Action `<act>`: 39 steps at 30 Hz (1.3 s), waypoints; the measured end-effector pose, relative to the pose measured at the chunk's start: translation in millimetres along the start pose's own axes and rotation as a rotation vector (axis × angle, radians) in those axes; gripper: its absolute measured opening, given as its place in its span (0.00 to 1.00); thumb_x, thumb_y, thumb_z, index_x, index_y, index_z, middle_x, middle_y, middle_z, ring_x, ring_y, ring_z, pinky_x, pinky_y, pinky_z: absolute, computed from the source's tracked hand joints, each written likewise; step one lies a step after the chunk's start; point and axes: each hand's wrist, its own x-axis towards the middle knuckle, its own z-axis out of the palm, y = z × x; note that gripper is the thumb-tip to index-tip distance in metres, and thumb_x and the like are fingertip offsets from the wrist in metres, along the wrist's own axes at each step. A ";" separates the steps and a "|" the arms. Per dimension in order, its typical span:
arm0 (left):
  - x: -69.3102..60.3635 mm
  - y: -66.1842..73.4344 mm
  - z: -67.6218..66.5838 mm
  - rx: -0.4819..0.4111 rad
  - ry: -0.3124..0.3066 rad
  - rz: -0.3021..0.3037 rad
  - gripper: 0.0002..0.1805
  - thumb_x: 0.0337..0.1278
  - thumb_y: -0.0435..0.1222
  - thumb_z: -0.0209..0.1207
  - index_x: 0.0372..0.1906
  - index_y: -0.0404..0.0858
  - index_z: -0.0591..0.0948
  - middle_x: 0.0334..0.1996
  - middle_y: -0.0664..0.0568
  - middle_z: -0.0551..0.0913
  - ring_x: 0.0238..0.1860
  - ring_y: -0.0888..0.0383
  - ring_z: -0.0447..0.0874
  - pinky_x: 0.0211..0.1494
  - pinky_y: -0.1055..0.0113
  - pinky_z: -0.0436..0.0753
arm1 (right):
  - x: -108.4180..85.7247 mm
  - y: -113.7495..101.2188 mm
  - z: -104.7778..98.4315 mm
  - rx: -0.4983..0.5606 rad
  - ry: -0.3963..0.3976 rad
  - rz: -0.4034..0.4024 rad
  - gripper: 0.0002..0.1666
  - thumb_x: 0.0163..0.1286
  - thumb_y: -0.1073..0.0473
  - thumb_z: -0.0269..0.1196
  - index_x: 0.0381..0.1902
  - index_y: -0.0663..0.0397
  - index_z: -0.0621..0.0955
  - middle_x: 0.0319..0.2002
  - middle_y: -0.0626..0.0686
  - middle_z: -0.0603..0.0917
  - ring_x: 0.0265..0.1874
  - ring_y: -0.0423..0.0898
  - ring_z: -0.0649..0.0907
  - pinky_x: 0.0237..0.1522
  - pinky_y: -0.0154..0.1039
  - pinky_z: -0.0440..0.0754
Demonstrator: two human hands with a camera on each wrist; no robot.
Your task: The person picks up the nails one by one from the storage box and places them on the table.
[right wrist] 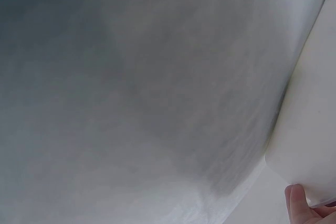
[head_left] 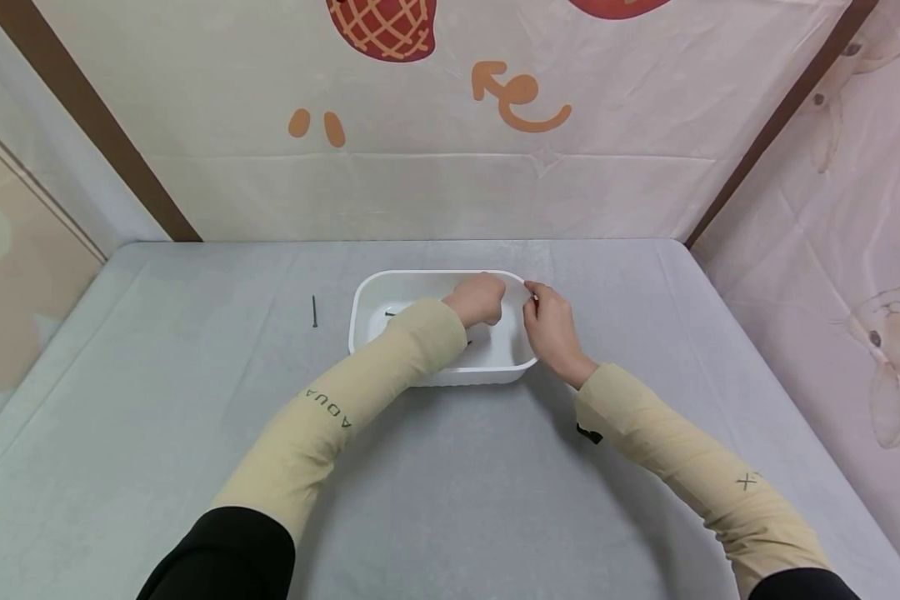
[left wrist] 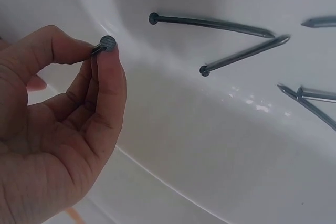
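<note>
A white plastic tray (head_left: 487,377) stands on the grey-covered table. My left hand (head_left: 480,298) is inside its right half. In the left wrist view that hand pinches a steel nail (left wrist: 107,43) between thumb and forefinger, its round head facing the camera. Several other nails lie on the tray floor, among them one nail (left wrist: 210,23) whose point meets that of a second nail (left wrist: 244,56). My right hand (head_left: 553,329) grips the tray's right rim; in the right wrist view, its fingers (right wrist: 298,203) touch the outer wall. The left forearm hides part of the tray.
A single nail (head_left: 314,311) lies on the table (head_left: 157,375), left of the tray. Behind the table's far edge hangs a printed white curtain (head_left: 420,196). Another printed curtain (head_left: 817,250) runs along the right side.
</note>
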 end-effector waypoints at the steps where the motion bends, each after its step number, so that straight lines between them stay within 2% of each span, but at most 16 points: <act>1: -0.4 0.2 -0.6 0.003 -0.001 0.000 0.03 0.50 0.27 0.52 0.30 0.37 0.73 0.33 0.48 0.74 0.30 0.55 0.67 0.27 0.68 0.66 | 0.0 -0.4 -0.1 0.001 -0.001 0.003 0.21 0.67 0.67 0.45 0.55 0.69 0.72 0.49 0.64 0.77 0.40 0.52 0.77 0.40 0.44 0.77; 10: -2.5 1.2 -2.3 0.060 -0.009 0.013 0.07 0.52 0.28 0.52 0.37 0.36 0.77 0.36 0.48 0.77 0.30 0.55 0.68 0.27 0.68 0.67 | 0.3 -0.4 -0.6 0.000 -0.012 0.009 0.21 0.67 0.66 0.45 0.56 0.68 0.72 0.49 0.64 0.77 0.39 0.51 0.77 0.40 0.44 0.77; 20: -4.2 2.9 -3.4 0.089 -0.012 0.017 0.07 0.54 0.29 0.51 0.37 0.36 0.77 0.38 0.48 0.77 0.30 0.56 0.68 0.26 0.68 0.68 | 0.6 1.3 0.4 -0.007 -0.003 0.001 0.20 0.67 0.66 0.45 0.55 0.68 0.72 0.47 0.64 0.78 0.38 0.51 0.77 0.39 0.44 0.77; 30: -10.0 1.6 -5.8 0.117 -0.005 0.042 0.07 0.54 0.28 0.51 0.37 0.36 0.77 0.35 0.48 0.77 0.28 0.57 0.66 0.24 0.68 0.67 | 0.1 0.9 0.8 -0.012 -0.012 0.006 0.21 0.67 0.66 0.44 0.56 0.68 0.71 0.45 0.63 0.78 0.34 0.49 0.76 0.34 0.40 0.76; 39: -14.7 0.7 -9.2 0.136 0.003 0.047 0.06 0.56 0.29 0.50 0.37 0.37 0.77 0.36 0.48 0.79 0.30 0.56 0.70 0.27 0.66 0.71 | 0.0 1.3 0.9 -0.007 -0.012 0.004 0.21 0.68 0.66 0.43 0.56 0.68 0.71 0.45 0.64 0.78 0.33 0.49 0.75 0.32 0.39 0.74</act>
